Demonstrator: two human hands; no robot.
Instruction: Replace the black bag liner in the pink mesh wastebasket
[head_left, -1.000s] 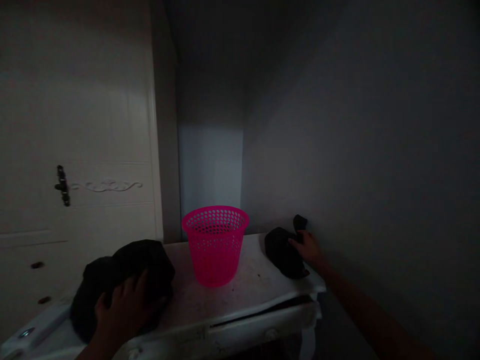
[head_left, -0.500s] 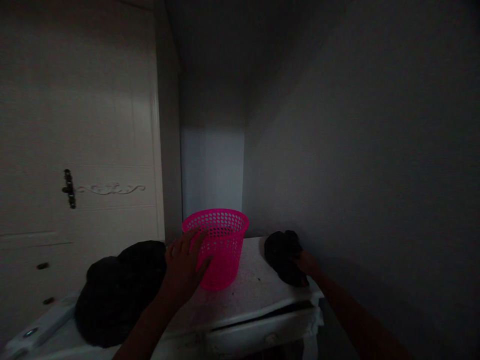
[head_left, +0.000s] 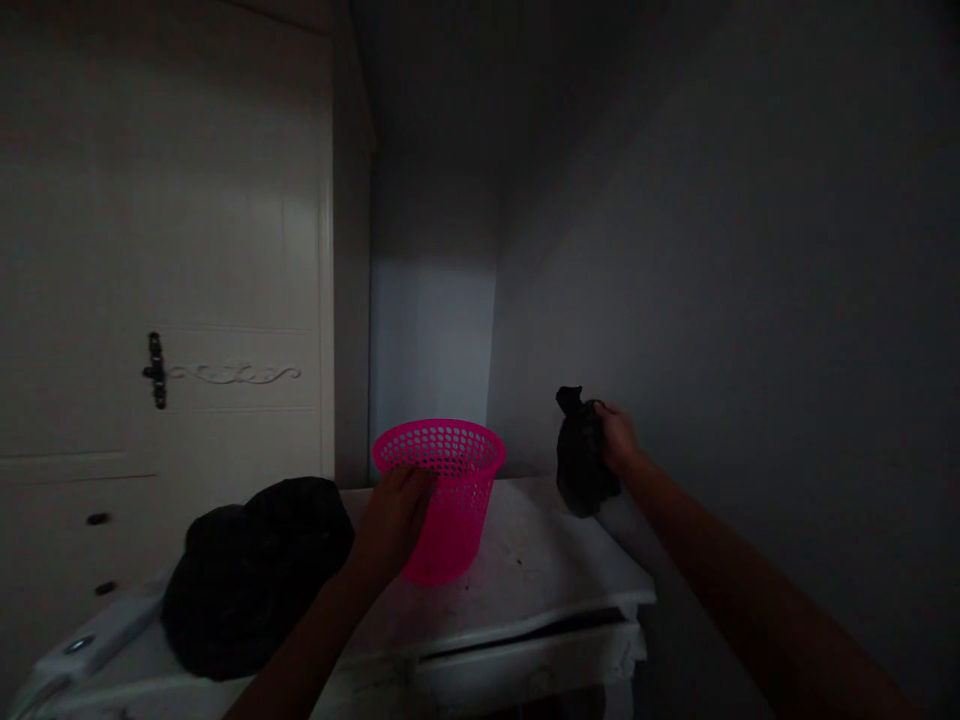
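Note:
A pink perforated basket (head_left: 450, 530) stands upright on a worn white table (head_left: 525, 570). My left hand (head_left: 396, 515) is at the basket's left front rim, its fingers bent together over the edge. At the right, my right hand (head_left: 616, 438) grips a small black bag (head_left: 583, 465) with a knotted top, held up above the table's right end. A larger black bag (head_left: 259, 570) lies on the table to the left, partly behind my left forearm.
A white cabinet door with a dark handle (head_left: 155, 370) rises at the left. The grey wall (head_left: 712, 300) runs close along the right side. A drawer front (head_left: 525, 665) sits below the tabletop.
My right hand has lifted the small black bag off the table. The fingers of my left hand, spread before, have closed at the basket's rim.

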